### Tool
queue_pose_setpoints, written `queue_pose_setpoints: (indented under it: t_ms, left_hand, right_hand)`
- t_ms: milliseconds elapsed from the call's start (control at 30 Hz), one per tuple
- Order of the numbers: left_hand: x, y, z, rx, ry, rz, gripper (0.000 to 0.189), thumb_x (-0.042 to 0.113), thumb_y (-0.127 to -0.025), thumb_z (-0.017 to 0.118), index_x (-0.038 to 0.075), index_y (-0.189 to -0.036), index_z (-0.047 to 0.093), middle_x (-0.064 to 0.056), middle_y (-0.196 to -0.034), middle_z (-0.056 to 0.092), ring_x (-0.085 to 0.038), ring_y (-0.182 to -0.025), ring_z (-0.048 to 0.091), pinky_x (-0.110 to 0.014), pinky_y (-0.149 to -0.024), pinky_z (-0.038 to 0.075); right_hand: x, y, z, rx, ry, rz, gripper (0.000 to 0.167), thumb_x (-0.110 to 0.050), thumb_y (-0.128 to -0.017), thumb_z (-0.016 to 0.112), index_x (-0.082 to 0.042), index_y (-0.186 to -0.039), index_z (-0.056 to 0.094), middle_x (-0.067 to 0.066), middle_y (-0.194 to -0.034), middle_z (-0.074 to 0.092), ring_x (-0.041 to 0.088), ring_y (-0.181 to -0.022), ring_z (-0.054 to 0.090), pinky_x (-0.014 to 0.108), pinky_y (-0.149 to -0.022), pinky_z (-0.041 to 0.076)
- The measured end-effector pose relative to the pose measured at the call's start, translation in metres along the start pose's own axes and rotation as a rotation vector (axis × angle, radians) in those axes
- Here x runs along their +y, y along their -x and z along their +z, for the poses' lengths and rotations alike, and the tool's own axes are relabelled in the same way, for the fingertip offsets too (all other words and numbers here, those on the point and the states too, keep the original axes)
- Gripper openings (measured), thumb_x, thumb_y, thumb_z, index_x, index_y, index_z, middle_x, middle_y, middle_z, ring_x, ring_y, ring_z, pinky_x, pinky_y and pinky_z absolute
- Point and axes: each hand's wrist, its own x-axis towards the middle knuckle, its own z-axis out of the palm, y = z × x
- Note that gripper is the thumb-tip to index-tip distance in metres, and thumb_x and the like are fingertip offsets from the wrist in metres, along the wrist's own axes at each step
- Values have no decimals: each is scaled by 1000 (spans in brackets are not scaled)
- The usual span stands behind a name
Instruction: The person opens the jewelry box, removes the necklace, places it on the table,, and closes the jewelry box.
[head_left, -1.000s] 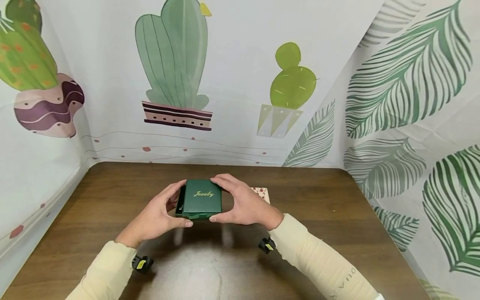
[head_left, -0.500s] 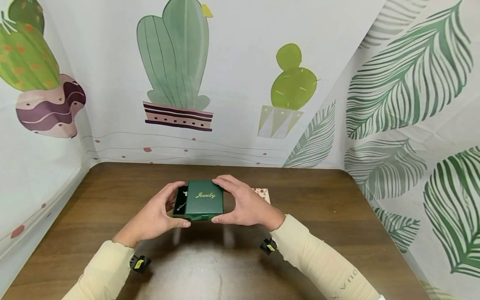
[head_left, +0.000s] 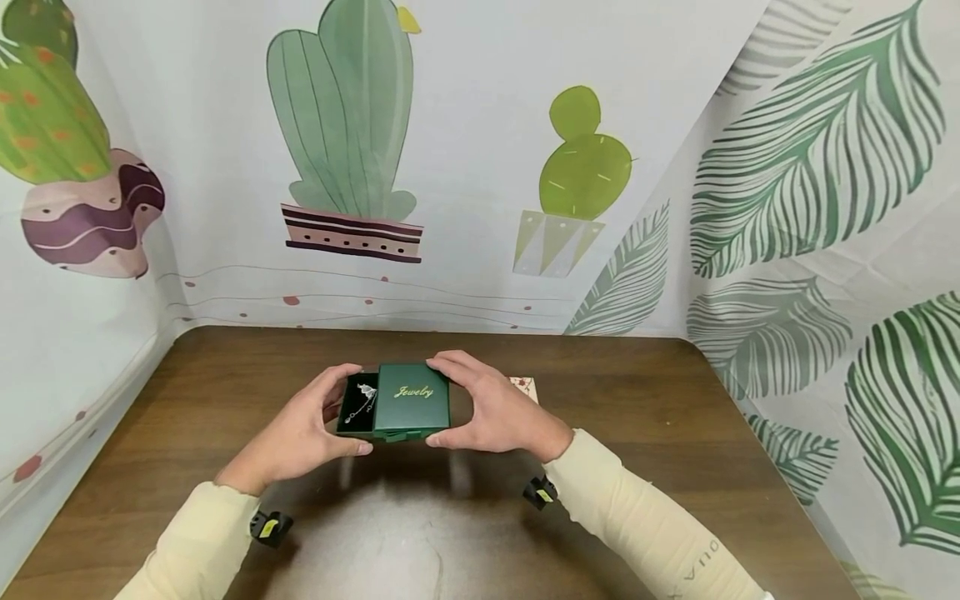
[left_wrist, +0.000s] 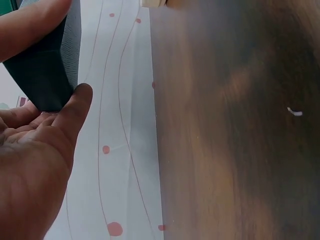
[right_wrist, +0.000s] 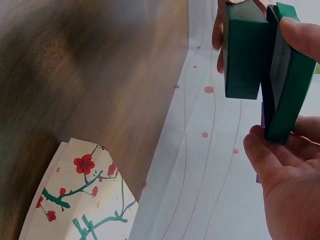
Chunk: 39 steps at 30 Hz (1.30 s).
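A green jewelry box is held above the table in two parts. My left hand (head_left: pixel 296 437) grips the base (head_left: pixel 347 427) by its front and back sides, fingers behind and thumb in front. Inside the base, on dark lining, lies a silver chain with a pendant (head_left: pixel 366 390). My right hand (head_left: pixel 498 408) pinches the lid (head_left: pixel 412 400), marked "Jewelry" in gold, between thumb and fingers. The lid covers the base's right part in the head view. A gap shows between lid (right_wrist: pixel 290 95) and base (right_wrist: pixel 243 55) in the right wrist view. A green ribbon (right_wrist: pixel 287 10) is on the lid's edge.
A cream box or card with red flowers (right_wrist: pixel 90 195) lies on the brown wooden table (head_left: pixel 615 400), partly hidden behind my right hand in the head view. A printed cactus cloth (head_left: pixel 480 167) hangs behind the table. Black wrist cameras (head_left: pixel 270 527) sit on both sleeves.
My left hand has moved left with the base, while the lid in my right hand has shifted slightly right. More of the base's inside and the silver chain has come into view.
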Motion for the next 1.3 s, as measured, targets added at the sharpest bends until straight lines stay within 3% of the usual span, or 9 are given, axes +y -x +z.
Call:
queue_pose_setpoints:
  t_ms: [100,167,267,333,867,1300]
  left_hand:
    - [0,1,-1,3,-9,-3,98,15,-73,96,9,-152,37,-17,-138,62,-29,-118,67,-22,-95,55]
    - [0,1,-2,9,-32,-9,99,16,-73,96,9,-152,37,-18,-143,58,-34,-123,65,-35,-101,56]
    - [1,3,-5,18,-72,-16,98,20,-74,95,9,-153,37,-19,-151,51,-40,-134,58,-54,-110,49]
    - [1,4,-6,19,-84,-20,99,23,-75,95,9,-154,37,-19,-152,50,-42,-138,56,-59,-113,44]
    - [-1,8,-15,18,-161,-62,101,29,-75,95,10,-156,37,-23,-164,38,-50,-145,46,-63,-116,39]
    - [-5,9,-18,30,-189,-44,101,33,-72,96,13,-154,40,-25,-155,48,-49,-140,51,-64,-115,40]
  right_hand:
    - [1,0,0,1,12,-8,91,-38,-76,93,-6,-151,52,4,-151,53,22,-137,56,41,-112,50]
    - [2,1,0,0,18,-10,91,-38,-76,93,-6,-151,52,4,-151,53,22,-137,56,42,-112,50]
    - [2,2,-1,-1,19,-9,92,-38,-76,93,-4,-151,51,5,-151,53,23,-138,56,42,-113,49]
    - [2,3,-2,-4,13,-4,92,-38,-76,93,-4,-151,51,6,-152,52,23,-138,55,42,-113,49]
    - [4,9,-6,-11,13,27,92,-38,-78,92,-6,-153,49,5,-156,50,23,-140,54,43,-112,50]
    - [4,11,-7,-9,19,32,92,-37,-77,92,-6,-153,49,5,-156,49,24,-141,53,43,-112,50]
